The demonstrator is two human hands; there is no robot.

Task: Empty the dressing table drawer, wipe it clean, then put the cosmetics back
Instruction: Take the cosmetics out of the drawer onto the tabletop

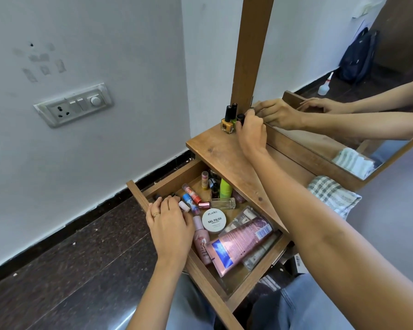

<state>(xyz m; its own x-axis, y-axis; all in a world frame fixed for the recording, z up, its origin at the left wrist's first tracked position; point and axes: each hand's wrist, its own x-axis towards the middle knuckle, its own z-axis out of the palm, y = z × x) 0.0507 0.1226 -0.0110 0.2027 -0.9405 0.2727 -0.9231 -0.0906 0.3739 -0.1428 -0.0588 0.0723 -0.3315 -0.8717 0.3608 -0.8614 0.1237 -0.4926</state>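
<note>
Drawer (172,178): we find it pulled open, cosmetics (214,220) inside
Left hand (169,217): fingers bent over small tubes (185,206) there; grip we cannot tell
Right hand (252,132): pinches a dark-capped bottle (240,117) on the table top (215,148)

Bare forearms (320,222), a thin gold ring (156,214) on the left grip (169,220), light blue jeans (308,306).

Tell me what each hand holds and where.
Right hand pinches a dark nail polish bottle near its top. Left hand rests on small tubes in the drawer; grip unclear.
</note>
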